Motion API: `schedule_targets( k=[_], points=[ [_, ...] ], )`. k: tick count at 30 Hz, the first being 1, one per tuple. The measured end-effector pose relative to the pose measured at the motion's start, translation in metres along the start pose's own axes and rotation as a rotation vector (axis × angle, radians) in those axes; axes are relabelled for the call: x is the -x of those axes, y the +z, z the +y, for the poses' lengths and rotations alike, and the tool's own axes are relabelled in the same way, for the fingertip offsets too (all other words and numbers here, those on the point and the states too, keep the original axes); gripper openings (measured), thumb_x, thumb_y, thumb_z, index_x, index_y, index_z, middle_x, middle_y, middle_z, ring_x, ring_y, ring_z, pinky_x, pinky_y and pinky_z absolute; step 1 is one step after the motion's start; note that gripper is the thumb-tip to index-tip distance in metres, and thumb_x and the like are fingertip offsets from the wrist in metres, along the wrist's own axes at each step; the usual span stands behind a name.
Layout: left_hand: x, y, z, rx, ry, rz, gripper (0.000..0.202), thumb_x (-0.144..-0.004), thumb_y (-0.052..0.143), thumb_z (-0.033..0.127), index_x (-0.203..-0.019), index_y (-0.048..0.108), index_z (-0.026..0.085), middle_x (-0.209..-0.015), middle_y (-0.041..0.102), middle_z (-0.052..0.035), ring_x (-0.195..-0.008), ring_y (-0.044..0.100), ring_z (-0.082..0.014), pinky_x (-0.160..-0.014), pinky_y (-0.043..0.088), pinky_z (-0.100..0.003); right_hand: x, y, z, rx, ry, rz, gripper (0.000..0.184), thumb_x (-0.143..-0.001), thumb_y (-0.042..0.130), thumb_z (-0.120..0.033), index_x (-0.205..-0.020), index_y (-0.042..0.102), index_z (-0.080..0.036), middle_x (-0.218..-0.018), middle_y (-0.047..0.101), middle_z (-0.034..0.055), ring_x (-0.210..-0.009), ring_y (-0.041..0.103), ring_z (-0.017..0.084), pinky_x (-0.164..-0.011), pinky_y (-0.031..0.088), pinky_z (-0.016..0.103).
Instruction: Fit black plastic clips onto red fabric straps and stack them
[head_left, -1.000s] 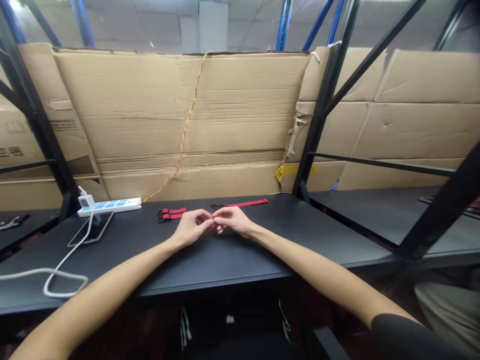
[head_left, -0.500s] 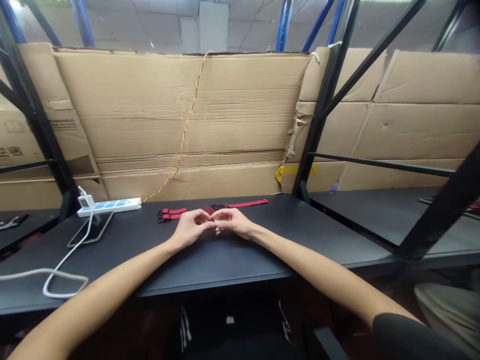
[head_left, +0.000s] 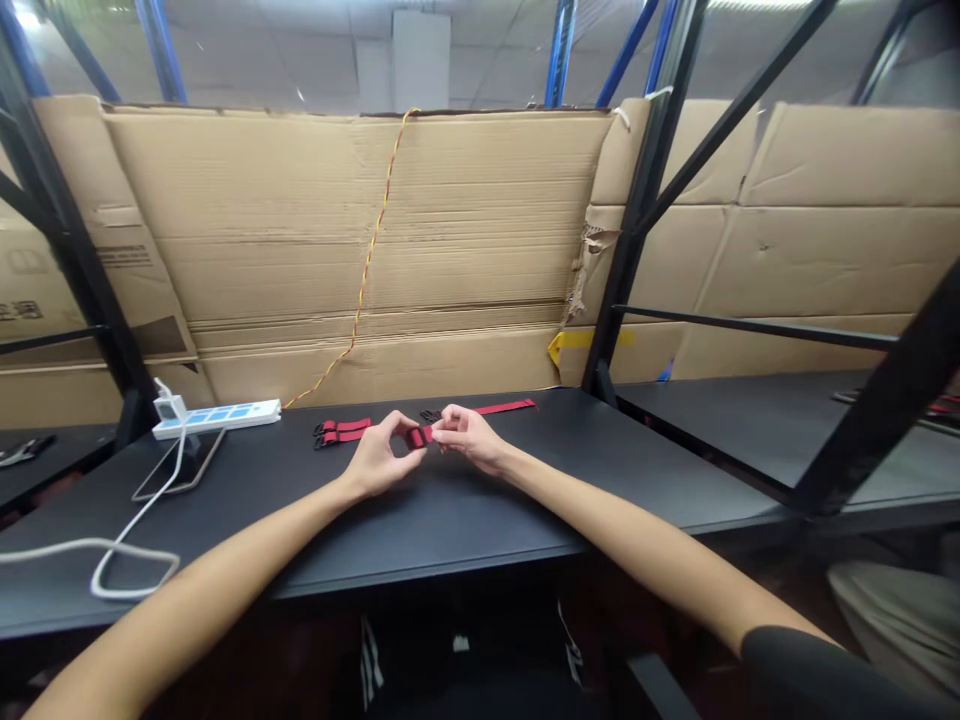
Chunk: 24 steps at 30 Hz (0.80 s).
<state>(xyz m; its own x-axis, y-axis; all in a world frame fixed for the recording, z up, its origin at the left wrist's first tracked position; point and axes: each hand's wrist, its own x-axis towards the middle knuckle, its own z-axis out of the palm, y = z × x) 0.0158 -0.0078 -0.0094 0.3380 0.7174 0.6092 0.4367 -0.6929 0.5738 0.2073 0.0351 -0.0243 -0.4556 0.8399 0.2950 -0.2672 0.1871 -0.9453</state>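
Note:
My left hand [head_left: 381, 455] and my right hand [head_left: 469, 437] meet over the middle of the black table [head_left: 465, 520]. Both pinch a short red strap piece [head_left: 420, 436] held between their fingertips, just above the tabletop. Behind my right hand a long red strap [head_left: 504, 407] with a black buckle lies flat. A folded red strap with black rings [head_left: 341, 431] rests to the left of my left hand.
A white power strip [head_left: 217, 416] sits at the back left, its white cable [head_left: 112, 550] looping toward the front edge. A phone [head_left: 178, 465] lies beside it. Cardboard sheets [head_left: 360, 250] wall the back, with black rack posts [head_left: 637, 220] on either side.
My hands have lifted slightly and my left fingers have spread a little, so the red strap piece between them shows more than before.

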Motion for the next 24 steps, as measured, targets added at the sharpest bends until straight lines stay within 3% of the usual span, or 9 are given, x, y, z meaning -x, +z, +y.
schedule_targets(
  k=[3, 8, 14, 20, 24],
  points=[
    [-0.001, -0.002, -0.001, -0.02, -0.039, -0.027, 0.03, -0.076, 0.066, 0.031, -0.101, 0.059, 0.017, -0.089, 0.069, -0.0045, -0.078, 0.064, -0.0174, -0.077, 0.049, -0.031, 0.0, 0.0, -0.001, -0.001, -0.013, 0.016, 0.046, -0.056, 0.082, -0.031, -0.073, 0.041, -0.02, -0.072, 0.063, -0.0028, -0.06, 0.055, 0.01, -0.059, 0.042, 0.024],
    [-0.002, -0.003, -0.003, -0.05, -0.065, 0.014, 0.034, -0.071, 0.072, 0.03, -0.101, 0.065, 0.018, -0.1, 0.07, -0.0062, -0.09, 0.064, -0.0218, -0.088, 0.047, -0.036, 0.001, 0.0, -0.002, 0.01, -0.029, 0.018, 0.045, -0.057, 0.082, -0.031, -0.074, 0.041, -0.02, -0.07, 0.062, -0.0038, -0.058, 0.053, 0.009, -0.058, 0.041, 0.024],
    [-0.002, -0.002, -0.009, 0.012, -0.122, -0.003, 0.04, -0.065, 0.077, 0.034, -0.1, 0.069, 0.018, -0.101, 0.071, -0.0066, -0.094, 0.065, -0.0239, -0.092, 0.046, -0.036, 0.001, -0.002, 0.0, 0.04, -0.01, -0.028, 0.038, -0.061, 0.081, -0.031, -0.084, 0.053, -0.019, -0.069, 0.06, -0.0042, -0.057, 0.052, 0.008, -0.058, 0.042, 0.023],
    [0.0, 0.0, -0.008, -0.04, -0.079, -0.071, 0.04, -0.071, 0.071, 0.038, -0.107, 0.068, 0.02, -0.102, 0.071, -0.0054, -0.092, 0.065, -0.0217, -0.09, 0.045, -0.033, -0.001, -0.003, 0.007, 0.101, 0.077, -0.128, 0.038, -0.064, 0.079, -0.033, -0.094, 0.061, -0.017, -0.071, 0.063, -0.0011, -0.06, 0.056, 0.01, -0.059, 0.046, 0.024],
    [-0.002, -0.003, -0.012, -0.133, -0.16, -0.081, 0.046, -0.076, 0.064, 0.043, -0.114, 0.065, 0.017, -0.09, 0.072, -0.0055, -0.077, 0.064, -0.0198, -0.075, 0.049, -0.031, -0.007, -0.013, 0.006, 0.152, 0.092, 0.021, 0.036, -0.062, 0.078, -0.029, -0.093, 0.063, -0.017, -0.072, 0.064, -0.0005, -0.053, 0.053, 0.008, -0.055, 0.044, 0.022]
  ],
)
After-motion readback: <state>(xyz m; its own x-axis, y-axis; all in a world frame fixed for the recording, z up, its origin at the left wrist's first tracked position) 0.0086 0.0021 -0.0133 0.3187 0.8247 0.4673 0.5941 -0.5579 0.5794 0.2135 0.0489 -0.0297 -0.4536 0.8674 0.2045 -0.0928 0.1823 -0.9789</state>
